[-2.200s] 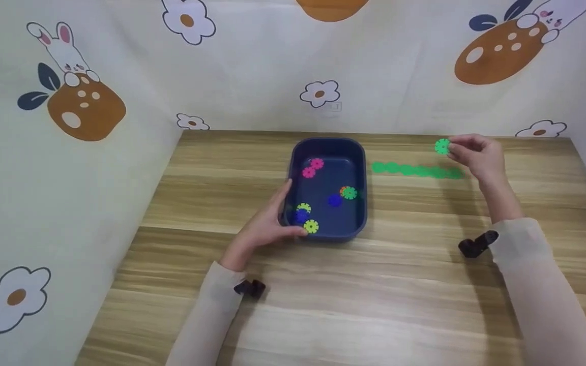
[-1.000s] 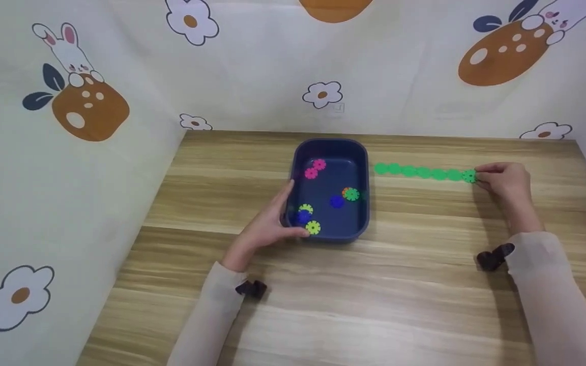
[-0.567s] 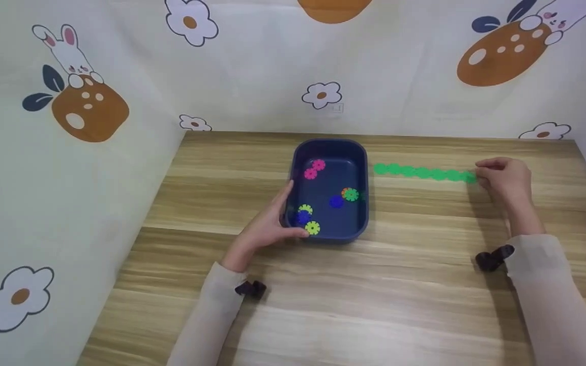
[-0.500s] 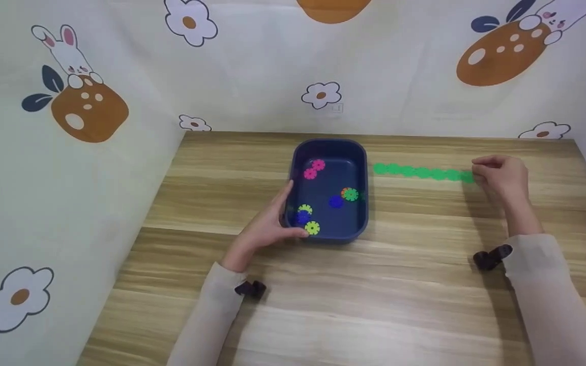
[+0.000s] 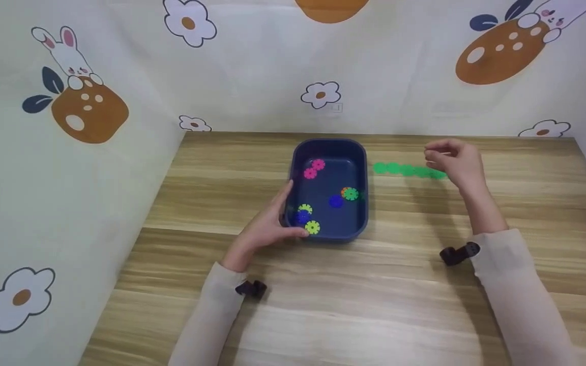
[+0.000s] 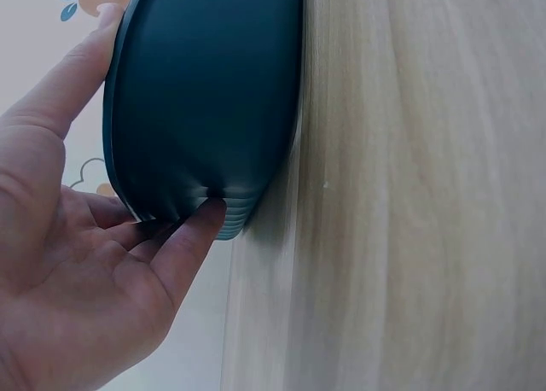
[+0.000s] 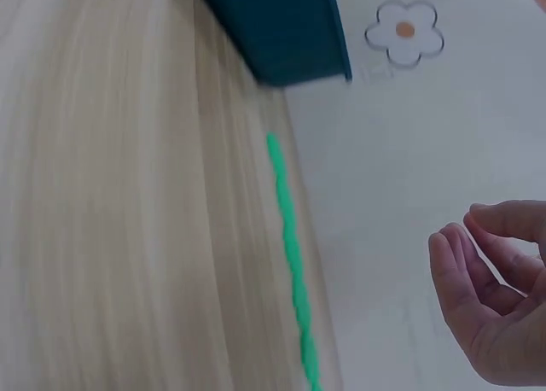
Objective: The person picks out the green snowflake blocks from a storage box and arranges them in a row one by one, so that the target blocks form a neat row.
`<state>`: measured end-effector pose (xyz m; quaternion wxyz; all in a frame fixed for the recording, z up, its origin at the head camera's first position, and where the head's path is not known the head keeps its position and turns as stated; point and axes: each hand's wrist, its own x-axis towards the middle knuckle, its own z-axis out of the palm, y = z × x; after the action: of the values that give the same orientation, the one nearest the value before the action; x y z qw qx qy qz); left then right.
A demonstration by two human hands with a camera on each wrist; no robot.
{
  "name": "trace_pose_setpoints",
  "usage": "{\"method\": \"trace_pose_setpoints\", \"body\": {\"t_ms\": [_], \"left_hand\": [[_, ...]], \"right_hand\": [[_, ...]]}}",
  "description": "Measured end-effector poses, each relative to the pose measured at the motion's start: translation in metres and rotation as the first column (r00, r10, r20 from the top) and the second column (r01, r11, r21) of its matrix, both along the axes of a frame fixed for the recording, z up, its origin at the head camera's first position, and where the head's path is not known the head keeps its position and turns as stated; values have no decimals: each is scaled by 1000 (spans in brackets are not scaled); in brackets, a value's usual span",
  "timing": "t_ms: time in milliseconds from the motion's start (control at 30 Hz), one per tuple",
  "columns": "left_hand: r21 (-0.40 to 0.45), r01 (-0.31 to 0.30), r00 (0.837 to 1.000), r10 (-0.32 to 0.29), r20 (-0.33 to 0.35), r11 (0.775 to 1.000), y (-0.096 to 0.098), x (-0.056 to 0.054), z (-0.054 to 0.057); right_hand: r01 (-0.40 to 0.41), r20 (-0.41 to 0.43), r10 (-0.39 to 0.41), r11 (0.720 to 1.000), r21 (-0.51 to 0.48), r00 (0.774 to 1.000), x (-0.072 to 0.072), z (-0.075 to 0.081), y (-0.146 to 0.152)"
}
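Observation:
A dark blue plastic bin point(image 5: 326, 147) stands on the table, with several toothed plastic discs inside. My left hand point(image 5: 265, 226) grips its near left corner, thumb over the front rim. In the left wrist view, the fingers of that hand point(image 6: 85, 280) curl round the bin's side point(image 6: 205, 92). Right of the bin, a row of overlapping green discs point(image 5: 400, 169) lies flat on the wood. My right hand point(image 5: 458, 162) hovers above the row and hides its right end. The right wrist view shows that hand point(image 7: 499, 297) loosely curled, nothing between thumb and fingers.
In the bin are pink discs point(image 5: 311, 173), yellow discs point(image 5: 312, 227), blue discs point(image 5: 335, 201), and a green disc point(image 5: 350, 193) partly over an orange one. A printed wall cover point(image 5: 252, 71) borders the wood-grain table point(image 5: 354, 305) at the back and left.
My right hand brought a green disc down to the right end of the row, let go of it, then rose and moved left over the row. The left hand has stayed on the bin.

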<state>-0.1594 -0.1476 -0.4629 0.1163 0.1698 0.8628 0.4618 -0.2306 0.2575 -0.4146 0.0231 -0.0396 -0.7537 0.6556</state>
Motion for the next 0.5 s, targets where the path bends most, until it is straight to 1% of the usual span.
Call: {"method": "trace_pose_setpoints", "body": {"t_ms": [133,200,267,400,500], "left_hand": [[13,0,1000,0,0,1000,0,0,0],[17,0,1000,0,-1,1000,0,0,0],[19,-1,1000,1,1,1000,0,0,-1],[28,0,1000,0,2,1000,0,0,-1],[31,-3,1000,3,6,1000,0,0,-1]], "right_hand": [[-68,-30,66,996,-60,997,0,3,-24],[-104,-48,101,992,-66,994,2,4,-37],[-133,-58,130,989,-59,990,4,4,-50],[-174,-60,173,985,-13,983,7,5,-78],[-210,-48,209,978,-14,977,11,4,-97]]}}
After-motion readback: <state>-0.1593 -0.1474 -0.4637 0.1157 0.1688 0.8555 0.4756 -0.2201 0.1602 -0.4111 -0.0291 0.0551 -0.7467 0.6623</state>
